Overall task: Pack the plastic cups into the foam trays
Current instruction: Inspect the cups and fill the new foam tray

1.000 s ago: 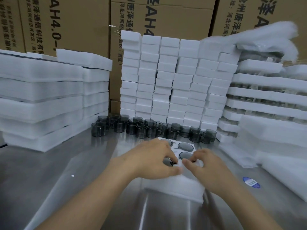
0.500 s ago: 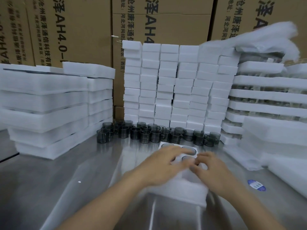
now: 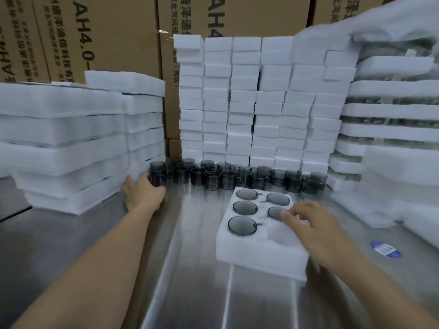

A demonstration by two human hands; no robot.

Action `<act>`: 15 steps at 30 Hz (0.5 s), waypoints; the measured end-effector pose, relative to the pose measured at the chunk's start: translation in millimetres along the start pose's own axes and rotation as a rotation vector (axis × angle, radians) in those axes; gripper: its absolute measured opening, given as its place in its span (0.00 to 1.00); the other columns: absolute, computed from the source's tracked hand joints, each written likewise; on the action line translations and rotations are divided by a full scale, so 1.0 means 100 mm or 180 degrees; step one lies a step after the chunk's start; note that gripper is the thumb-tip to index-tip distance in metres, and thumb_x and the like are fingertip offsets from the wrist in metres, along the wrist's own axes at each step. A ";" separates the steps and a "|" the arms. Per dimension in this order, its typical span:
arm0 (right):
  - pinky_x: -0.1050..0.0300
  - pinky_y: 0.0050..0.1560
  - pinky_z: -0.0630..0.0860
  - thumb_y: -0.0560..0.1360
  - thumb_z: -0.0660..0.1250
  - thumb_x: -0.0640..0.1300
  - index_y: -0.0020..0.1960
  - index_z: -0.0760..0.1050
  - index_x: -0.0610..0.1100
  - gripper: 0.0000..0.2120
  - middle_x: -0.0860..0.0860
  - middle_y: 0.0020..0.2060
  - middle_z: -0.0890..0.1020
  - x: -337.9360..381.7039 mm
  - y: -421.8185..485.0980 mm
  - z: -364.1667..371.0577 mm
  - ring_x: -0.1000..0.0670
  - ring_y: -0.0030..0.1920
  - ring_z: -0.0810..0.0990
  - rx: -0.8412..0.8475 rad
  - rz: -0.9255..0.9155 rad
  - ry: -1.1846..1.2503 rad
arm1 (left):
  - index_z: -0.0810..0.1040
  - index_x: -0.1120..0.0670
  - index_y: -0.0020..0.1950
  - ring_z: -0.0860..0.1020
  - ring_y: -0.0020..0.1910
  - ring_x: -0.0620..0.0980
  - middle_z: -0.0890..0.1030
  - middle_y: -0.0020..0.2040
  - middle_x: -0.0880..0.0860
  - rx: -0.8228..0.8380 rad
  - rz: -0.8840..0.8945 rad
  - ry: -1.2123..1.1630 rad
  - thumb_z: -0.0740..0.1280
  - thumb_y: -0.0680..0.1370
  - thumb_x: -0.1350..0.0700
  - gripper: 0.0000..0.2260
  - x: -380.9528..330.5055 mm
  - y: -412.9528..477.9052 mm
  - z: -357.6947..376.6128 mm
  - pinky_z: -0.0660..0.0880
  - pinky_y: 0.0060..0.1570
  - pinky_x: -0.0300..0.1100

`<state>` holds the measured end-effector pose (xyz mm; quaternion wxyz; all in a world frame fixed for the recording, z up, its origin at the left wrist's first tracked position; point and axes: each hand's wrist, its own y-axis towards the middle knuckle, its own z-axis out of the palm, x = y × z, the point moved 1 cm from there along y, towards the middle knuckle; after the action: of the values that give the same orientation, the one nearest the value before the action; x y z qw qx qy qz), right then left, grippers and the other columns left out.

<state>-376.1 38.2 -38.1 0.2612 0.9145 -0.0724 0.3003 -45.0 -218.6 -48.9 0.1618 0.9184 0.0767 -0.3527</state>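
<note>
L hand (image 3: 142, 194) is at the end cup (image 3: 157, 173) of the loose row (image 3: 237, 178), cup at my fingertips; can't tell if I'm gripping it. R hand (image 3: 316, 225) is loosely bent, holding nothing, over the foam tray (image 3: 256, 256), w/ the empty pocket (image 3: 283, 235) just beneath it.

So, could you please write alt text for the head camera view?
A white foam tray on a steel table holds five grey plastic cups; its near right pocket is empty. The right hand hovers over the tray, and the left hand reaches the loose cups lined up before stacked foam.
</note>
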 end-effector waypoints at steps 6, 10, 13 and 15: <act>0.53 0.62 0.69 0.81 0.66 0.59 0.42 0.80 0.55 0.13 0.55 0.54 0.77 0.04 0.00 -0.01 0.54 0.58 0.75 0.0145 0.0077 -0.0071 | 0.76 0.47 0.62 0.78 0.64 0.62 0.78 0.66 0.58 -0.0380 0.0049 -0.0462 0.79 0.74 0.53 0.20 0.09 0.03 0.00 0.78 0.61 0.54; 0.57 0.59 0.67 0.82 0.67 0.58 0.42 0.81 0.56 0.12 0.58 0.55 0.77 0.07 -0.02 -0.02 0.56 0.56 0.76 0.0094 0.0113 -0.0040 | 0.68 0.46 0.73 0.81 0.35 0.55 0.83 0.49 0.51 -0.0131 -0.0097 -0.0624 0.79 0.76 0.52 0.30 0.09 -0.04 -0.01 0.81 0.42 0.50; 0.57 0.59 0.67 0.82 0.67 0.58 0.42 0.81 0.56 0.11 0.61 0.55 0.76 0.05 -0.02 -0.01 0.61 0.54 0.77 0.0068 0.0097 -0.0046 | 0.69 0.51 0.77 0.82 0.58 0.61 0.81 0.68 0.56 0.0087 0.0033 -0.0858 0.82 0.74 0.51 0.36 0.06 -0.07 0.00 0.77 0.53 0.52; 0.57 0.58 0.68 0.82 0.68 0.57 0.42 0.81 0.56 0.11 0.61 0.54 0.76 0.04 -0.01 0.00 0.64 0.54 0.76 0.0077 0.0061 -0.0082 | 0.71 0.54 0.78 0.79 0.66 0.61 0.79 0.71 0.57 0.0408 0.0201 -0.0830 0.83 0.73 0.49 0.37 0.03 -0.11 0.02 0.77 0.61 0.54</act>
<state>-372.9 39.3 -35.9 0.2462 0.9207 -0.0809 0.2919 -47.1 -208.9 -54.8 0.1224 0.8753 0.0035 -0.4679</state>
